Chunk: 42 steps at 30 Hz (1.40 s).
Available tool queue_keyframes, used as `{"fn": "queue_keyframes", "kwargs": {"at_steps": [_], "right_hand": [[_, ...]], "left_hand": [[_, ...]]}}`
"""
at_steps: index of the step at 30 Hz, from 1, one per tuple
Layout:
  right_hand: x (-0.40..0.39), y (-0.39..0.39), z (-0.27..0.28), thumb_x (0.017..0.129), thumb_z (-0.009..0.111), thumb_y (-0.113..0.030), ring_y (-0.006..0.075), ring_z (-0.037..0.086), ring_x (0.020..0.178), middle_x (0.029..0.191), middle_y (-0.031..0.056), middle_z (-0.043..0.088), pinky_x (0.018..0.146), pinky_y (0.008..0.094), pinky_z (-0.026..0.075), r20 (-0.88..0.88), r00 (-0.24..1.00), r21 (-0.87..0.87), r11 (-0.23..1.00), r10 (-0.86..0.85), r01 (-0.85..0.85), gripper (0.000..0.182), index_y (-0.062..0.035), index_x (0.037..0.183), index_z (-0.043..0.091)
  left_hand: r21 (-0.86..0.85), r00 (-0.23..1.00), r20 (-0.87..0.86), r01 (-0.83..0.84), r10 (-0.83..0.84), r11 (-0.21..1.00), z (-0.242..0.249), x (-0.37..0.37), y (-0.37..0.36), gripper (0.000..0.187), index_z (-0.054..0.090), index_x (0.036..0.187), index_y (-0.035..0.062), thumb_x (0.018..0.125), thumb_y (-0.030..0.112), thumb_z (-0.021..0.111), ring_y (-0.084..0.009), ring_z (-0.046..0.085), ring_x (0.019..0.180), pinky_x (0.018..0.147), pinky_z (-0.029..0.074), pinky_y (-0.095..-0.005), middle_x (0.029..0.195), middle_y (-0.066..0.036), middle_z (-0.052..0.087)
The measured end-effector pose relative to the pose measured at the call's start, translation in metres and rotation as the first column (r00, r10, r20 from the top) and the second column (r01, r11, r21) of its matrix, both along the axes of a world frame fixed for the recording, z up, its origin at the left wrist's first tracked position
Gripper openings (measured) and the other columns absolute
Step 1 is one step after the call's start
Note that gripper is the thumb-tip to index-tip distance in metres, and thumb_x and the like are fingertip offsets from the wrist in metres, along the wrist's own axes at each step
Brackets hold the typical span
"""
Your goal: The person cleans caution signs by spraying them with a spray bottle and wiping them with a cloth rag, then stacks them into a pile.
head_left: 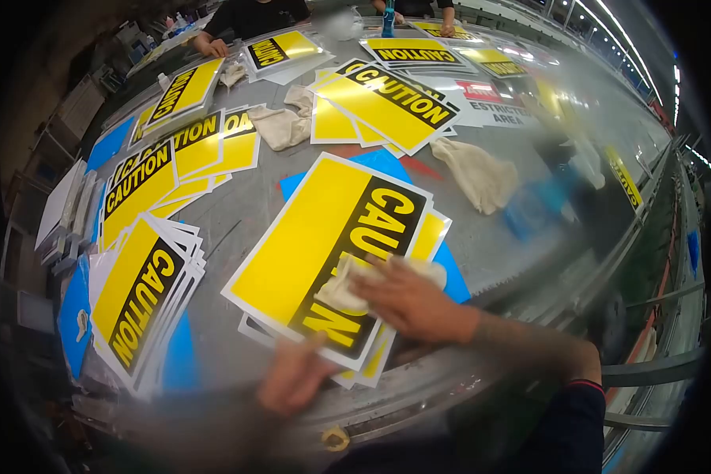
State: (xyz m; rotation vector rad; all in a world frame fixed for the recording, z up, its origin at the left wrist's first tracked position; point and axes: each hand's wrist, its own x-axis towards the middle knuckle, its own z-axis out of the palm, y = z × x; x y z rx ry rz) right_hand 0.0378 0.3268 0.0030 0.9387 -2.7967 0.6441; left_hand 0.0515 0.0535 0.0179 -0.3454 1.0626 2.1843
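A yellow and black CAUTION sign [300, 229] lies tilted on top of a small stack of signs in front of me. My right hand [407, 300] presses a crumpled cream cloth [338, 286] against the sign's black lettered band, covering some of the letters. The cloth bulges out on both sides of my fingers. At the sign's near edge, my left hand [296, 375] rests its blurred fingertips on the border, with no separate object visible in it. Blue sheets [452, 272] stick out from beneath the stack.
More CAUTION signs [138, 296] are stacked at the left, with others [387, 103] farther back. Loose cloths [478, 174] lie on the grey table [237, 253]. A blurred blue bottle [533, 207] is at the right. Across the table, other people's hands [211, 45] touch signs.
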Motion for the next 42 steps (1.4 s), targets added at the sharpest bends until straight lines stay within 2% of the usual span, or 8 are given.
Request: {"fn": "queue_keyframes", "kwargs": {"at_steps": [8, 13, 19, 24, 29, 31, 34, 42], "right_hand": [[-0.099, 0.067, -0.029, 0.108, 0.055, -0.021, 0.05, 0.037, 0.153, 0.161, 0.0184, 0.052, 0.124, 0.065, 0.031, -0.154, 0.886, 0.043, 0.893, -0.438, 0.449, 0.052, -0.0072, 0.157, 0.051], [-0.031, -0.03, 0.003, 0.104, 0.063, -0.02, 0.0429, 0.039, 0.156, 0.169, 0.0173, 0.043, 0.127, 0.0615, 0.029, 0.132, 0.986, -0.027, 0.995, 0.099, -0.096, 0.058, -0.0101, 0.159, 0.05], [-0.135, 0.037, -0.01, 0.106, 0.061, -0.026, 0.047, 0.035, 0.156, 0.163, 0.0148, 0.052, 0.128, 0.0582, 0.029, -0.126, 0.944, 0.018, 0.951, -0.304, 0.308, 0.053, -0.0111, 0.157, 0.054], [-0.139, 0.032, -0.018, 0.108, 0.056, -0.029, 0.0497, 0.029, 0.158, 0.169, 0.0146, 0.043, 0.128, 0.0622, 0.027, -0.15, 0.945, 0.122, 0.943, -0.291, 0.31, 0.056, -0.0104, 0.161, 0.049], [-0.045, -0.056, -0.004, 0.108, 0.057, -0.031, 0.0508, 0.033, 0.156, 0.173, 0.0162, 0.036, 0.126, 0.0662, 0.028, 0.036, 0.988, 0.056, 0.987, 0.149, -0.151, 0.062, -0.0095, 0.165, 0.042], [-0.024, -0.07, -0.003, 0.108, 0.058, -0.03, 0.0489, 0.03, 0.159, 0.174, 0.0146, 0.034, 0.128, 0.0664, 0.025, 0.083, 0.964, -0.061, 0.967, 0.252, -0.248, 0.063, -0.0126, 0.166, 0.042], [-0.022, -0.065, 0.004, 0.111, 0.051, -0.032, 0.0432, 0.022, 0.164, 0.178, 0.0094, 0.029, 0.131, 0.0642, 0.021, 0.151, 0.934, -0.04, 0.946, 0.324, -0.322, 0.062, -0.0151, 0.168, 0.038], [-0.028, -0.068, 0.005, 0.114, 0.047, -0.035, 0.0414, 0.023, 0.164, 0.177, 0.0062, 0.031, 0.132, 0.0631, 0.022, 0.117, 0.946, -0.026, 0.953, 0.303, -0.302, 0.056, -0.0156, 0.167, 0.041]], "left_hand": [[0.06, 1.0, -0.003, -0.004, 0.005, 0.998, -0.002, -0.001, -0.004, 0.052, 0.036, 0.156, -0.004, 0.109, 0.002, 0.056, -0.0388, 0.065, 0.134, 0.108, 0.06, -0.0592, 0.15, -0.023, 0.057], [0.08, 0.999, 0.033, 0.019, -0.022, 0.997, -0.008, -0.003, -0.007, 0.048, 0.04, 0.154, -0.0043, 0.11, 0.004, 0.056, -0.0382, 0.065, 0.134, 0.109, 0.06, -0.0593, 0.15, -0.023, 0.058], [0.121, 0.998, 0.057, 0.018, -0.025, 0.993, -0.002, -0.006, -0.01, 0.051, 0.035, 0.156, -0.0041, 0.111, 0.004, 0.056, -0.0394, 0.062, 0.137, 0.111, 0.058, -0.0606, 0.154, -0.024, 0.054], [0.163, 0.994, 0.104, -0.03, 0.013, 0.986, -0.006, -0.008, -0.008, 0.05, 0.036, 0.157, -0.003, 0.112, 0.006, 0.055, -0.0409, 0.056, 0.144, 0.117, 0.051, -0.0647, 0.158, -0.023, 0.051], [0.22, 0.99, 0.14, -0.034, 0.003, 0.975, -0.015, -0.012, -0.012, 0.055, 0.039, 0.157, -0.0017, 0.105, -0.001, 0.055, -0.04, 0.058, 0.141, 0.117, 0.05, -0.0647, 0.156, -0.021, 0.053], [0.206, 0.996, 0.078, 0.024, -0.041, 0.978, -0.015, -0.01, -0.019, 0.075, 0.036, 0.161, 0.0049, 0.089, -0.007, 0.054, -0.0386, 0.058, 0.141, 0.119, 0.047, -0.0652, 0.157, -0.018, 0.051], [-0.169, 0.924, -0.269, 0.231, -0.271, 0.958, -0.045, -0.008, -0.032, 0.086, 0.032, 0.165, 0.011, 0.083, -0.009, 0.051, -0.0362, 0.054, 0.144, 0.12, 0.045, -0.064, 0.155, -0.017, 0.051], [-0.198, 0.939, -0.24, 0.202, -0.248, 0.959, -0.053, -0.01, -0.036, 0.075, 0.043, 0.154, 0.0086, 0.083, -0.014, 0.05, -0.038, 0.056, 0.142, 0.117, 0.047, -0.0659, 0.152, -0.018, 0.054]]}}
